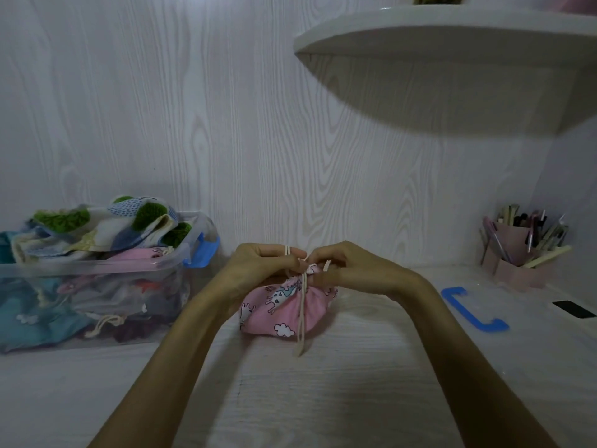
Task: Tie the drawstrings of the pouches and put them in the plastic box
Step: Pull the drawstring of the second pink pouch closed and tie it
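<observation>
A pink pouch (284, 310) printed with unicorns and clouds sits on the white table, its mouth gathered at the top. My left hand (261, 261) pinches a loop of the cream drawstring (303, 315) above the pouch's mouth. My right hand (345, 263) pinches the other cord end beside it. Both hands meet over the gathered top. Two cord tails hang down the pouch's front to the table. The clear plastic box (97, 279) with a blue latch stands at the left, holding several pouches, with more piled above its rim.
A blue clip handle (471, 310) lies on the table to the right. A pink holder full of pens and brushes (523, 250) stands at the back right. A rounded white shelf (452, 37) juts out overhead. A small black item (573, 309) lies at the right edge.
</observation>
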Available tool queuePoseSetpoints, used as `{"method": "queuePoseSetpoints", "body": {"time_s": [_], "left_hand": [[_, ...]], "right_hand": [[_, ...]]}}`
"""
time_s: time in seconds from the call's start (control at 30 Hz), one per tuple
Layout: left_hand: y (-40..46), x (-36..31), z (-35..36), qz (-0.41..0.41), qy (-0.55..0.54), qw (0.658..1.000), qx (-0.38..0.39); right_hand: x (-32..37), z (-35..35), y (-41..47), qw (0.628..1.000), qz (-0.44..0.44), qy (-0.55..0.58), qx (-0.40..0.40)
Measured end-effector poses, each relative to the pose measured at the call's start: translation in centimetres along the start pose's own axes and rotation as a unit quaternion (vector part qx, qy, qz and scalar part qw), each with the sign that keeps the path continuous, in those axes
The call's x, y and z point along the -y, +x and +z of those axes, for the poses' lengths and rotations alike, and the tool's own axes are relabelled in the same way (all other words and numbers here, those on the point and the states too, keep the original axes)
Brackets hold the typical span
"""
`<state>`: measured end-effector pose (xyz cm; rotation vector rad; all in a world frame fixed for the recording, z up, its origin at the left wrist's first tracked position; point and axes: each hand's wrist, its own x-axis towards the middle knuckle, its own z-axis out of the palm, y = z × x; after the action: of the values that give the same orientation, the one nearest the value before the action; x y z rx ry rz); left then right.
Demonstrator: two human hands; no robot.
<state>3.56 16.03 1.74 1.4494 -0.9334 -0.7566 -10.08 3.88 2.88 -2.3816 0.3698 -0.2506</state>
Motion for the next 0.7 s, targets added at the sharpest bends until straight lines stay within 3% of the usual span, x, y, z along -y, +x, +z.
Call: {"method": "queuePoseSetpoints", "body": {"time_s": [0.17,0.47,0.6,0.7], "left_hand": [[0.0,0.3,-0.2,0.082,0.143,0.981,-0.1],[0.0,1.4,0.7,0.231,0.187,0.931,-0.211],[-0.1,1.3,0.8,0.281,0.214,0.909,-0.222],[0.0,1.3,0.6,0.303,0.204,0.912,-0.187]], "right_hand": [[0.1,-0.2,-0.1,0.999,-0.005,0.036,0.023],[-0.1,0.0,0.1,0.992,0.074,0.094,-0.043],[-0.1,0.3,0.0,0.99,0.023,0.135,-0.046],[-0.3,0.3,0.1,0.98,0.021,0.189,-0.061]]}}
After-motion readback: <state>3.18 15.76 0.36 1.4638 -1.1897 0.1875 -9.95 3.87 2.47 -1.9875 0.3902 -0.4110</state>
